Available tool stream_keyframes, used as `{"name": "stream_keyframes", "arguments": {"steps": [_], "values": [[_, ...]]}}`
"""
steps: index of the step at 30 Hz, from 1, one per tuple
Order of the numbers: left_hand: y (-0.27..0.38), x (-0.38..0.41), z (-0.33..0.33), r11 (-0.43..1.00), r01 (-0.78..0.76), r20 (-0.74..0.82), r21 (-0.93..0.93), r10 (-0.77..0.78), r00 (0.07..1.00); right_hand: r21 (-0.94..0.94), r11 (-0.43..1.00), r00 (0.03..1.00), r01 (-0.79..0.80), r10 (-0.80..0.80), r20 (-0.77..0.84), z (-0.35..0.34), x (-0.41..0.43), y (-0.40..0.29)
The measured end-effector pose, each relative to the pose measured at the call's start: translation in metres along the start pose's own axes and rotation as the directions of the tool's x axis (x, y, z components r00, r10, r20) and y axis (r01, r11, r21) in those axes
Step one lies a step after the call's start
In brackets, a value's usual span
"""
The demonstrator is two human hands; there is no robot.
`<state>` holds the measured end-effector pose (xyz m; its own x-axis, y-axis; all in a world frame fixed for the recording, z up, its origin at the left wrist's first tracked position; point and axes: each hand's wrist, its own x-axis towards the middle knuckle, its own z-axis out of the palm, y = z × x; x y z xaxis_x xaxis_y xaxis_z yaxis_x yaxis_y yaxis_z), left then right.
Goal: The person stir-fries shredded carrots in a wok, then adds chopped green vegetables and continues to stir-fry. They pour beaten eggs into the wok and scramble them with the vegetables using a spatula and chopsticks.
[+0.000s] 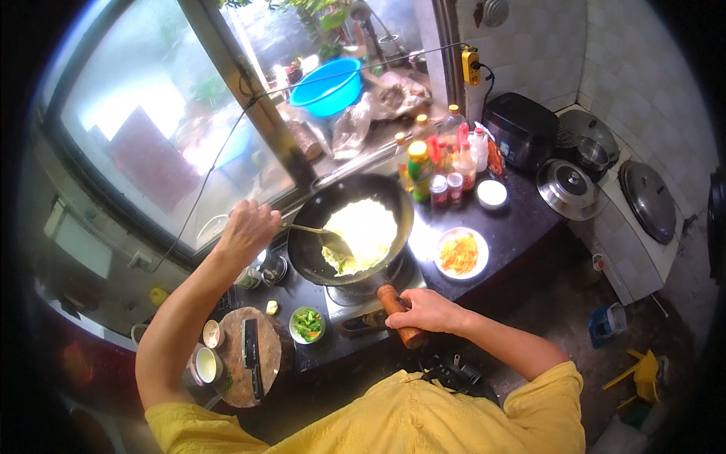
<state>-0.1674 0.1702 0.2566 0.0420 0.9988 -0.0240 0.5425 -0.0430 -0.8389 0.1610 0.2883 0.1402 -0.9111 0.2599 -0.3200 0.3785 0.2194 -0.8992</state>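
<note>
My left hand [249, 230] is closed around the handle of a metal spatula [303, 228], whose blade rests against pale food [363, 232] in a black wok [309, 255]. The food is a flat, bright layer, yellowish green at its lower edge; glare hides its detail. My right hand [425, 311] grips the wok's wooden handle [391, 303], below the wok's rim. The wok is tilted over a gas stove [354, 306]. To its right, a white plate [482, 267] holds shredded orange food. A small bowl [293, 329] of chopped greens stands at the stove's lower left.
A cleaver [250, 352] lies on a round wooden chopping board [272, 363], beside small bowls [207, 365]. Sauce bottles [420, 170], a white bowl [492, 194], a black rice cooker [520, 130] and a metal lid [570, 187] stand right of the wok. A window frame [255, 96] rises behind.
</note>
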Motion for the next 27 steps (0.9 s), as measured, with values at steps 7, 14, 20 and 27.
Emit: {"name": "stream_keyframes", "arguments": {"steps": [7,14,20,27], "values": [[0.001,0.063,0.011,0.997,-0.072,-0.055,0.037,0.074,0.996,0.026,1.0,0.998,-0.007,0.008,-0.068,0.01,0.003,0.009],[-0.003,0.109,0.011,0.998,-0.066,-0.038,0.019,0.067,0.997,0.073,0.997,0.99,-0.018,0.028,-0.138,0.016,0.003,0.014],[-0.011,0.125,0.014,0.999,-0.045,-0.033,0.029,0.045,0.998,0.085,0.996,0.987,-0.024,0.037,-0.159,0.016,0.003,0.013],[-0.011,0.126,0.014,0.997,0.049,-0.096,-0.062,-0.055,0.994,0.114,0.993,0.986,-0.011,0.029,-0.163,0.013,0.0,0.002]]}}
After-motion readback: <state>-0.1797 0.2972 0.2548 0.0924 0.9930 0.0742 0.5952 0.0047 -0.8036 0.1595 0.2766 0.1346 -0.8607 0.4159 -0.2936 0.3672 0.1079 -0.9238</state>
